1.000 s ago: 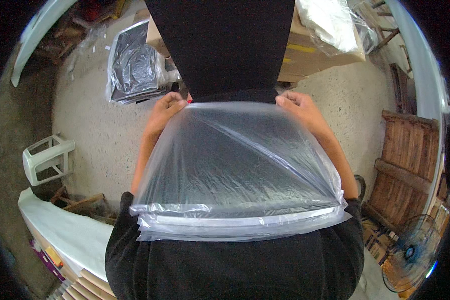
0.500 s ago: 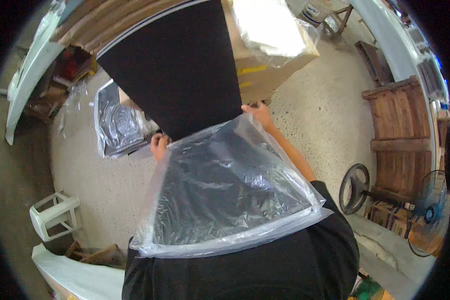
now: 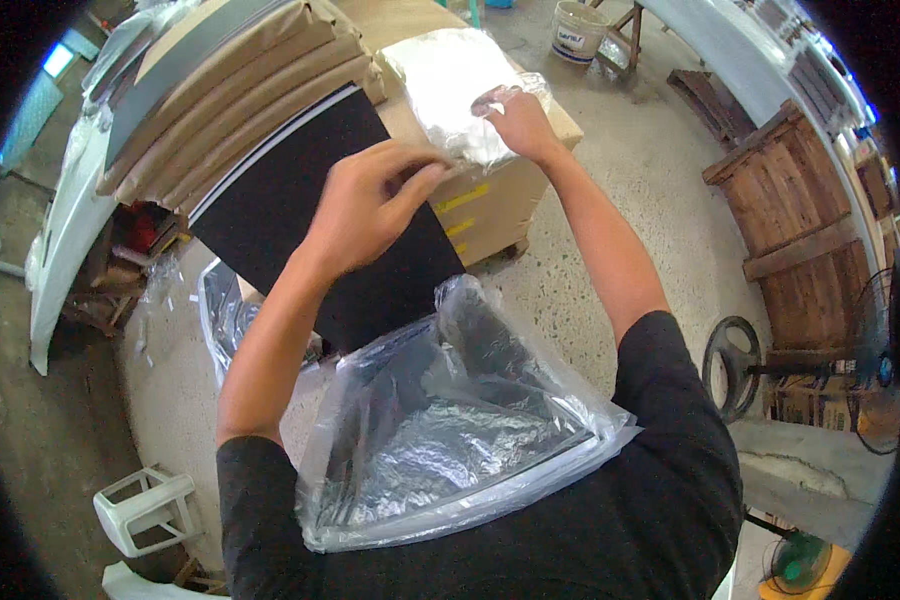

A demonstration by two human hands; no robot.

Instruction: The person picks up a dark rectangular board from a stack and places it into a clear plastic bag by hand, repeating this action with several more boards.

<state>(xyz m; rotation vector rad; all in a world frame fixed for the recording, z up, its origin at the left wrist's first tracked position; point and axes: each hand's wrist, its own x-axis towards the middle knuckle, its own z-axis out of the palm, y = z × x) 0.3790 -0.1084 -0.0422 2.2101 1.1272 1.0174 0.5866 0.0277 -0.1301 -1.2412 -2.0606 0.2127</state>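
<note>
A flat black panel [image 3: 270, 210] reaches from the brown-wrapped stack toward my body. Its near end lies inside a clear plastic bag [image 3: 450, 430], which rests against my front. My left hand [image 3: 375, 200] is above the panel, fingers curved and thumb apart, with nothing plainly in it; it is slightly blurred. At the pile of white, clear-wrapped plastic sheets [image 3: 450, 80] on the cardboard box, my right hand [image 3: 520, 122] pinches thin clear film at the near right edge.
The cardboard box [image 3: 490, 215] stands ahead, beside several layers of brown-wrapped panels [image 3: 240, 105]. A plastic-wrapped bundle [image 3: 225, 310] lies on the floor at left. Around me are a white stool [image 3: 145, 510], a wooden pallet [image 3: 790, 200], a steering wheel [image 3: 732, 370] and a bucket [image 3: 577, 32].
Both hands have let go of the panel and bag edge and moved forward, the right one onto the white pile. The bag's mouth has sagged over the panel's near end.
</note>
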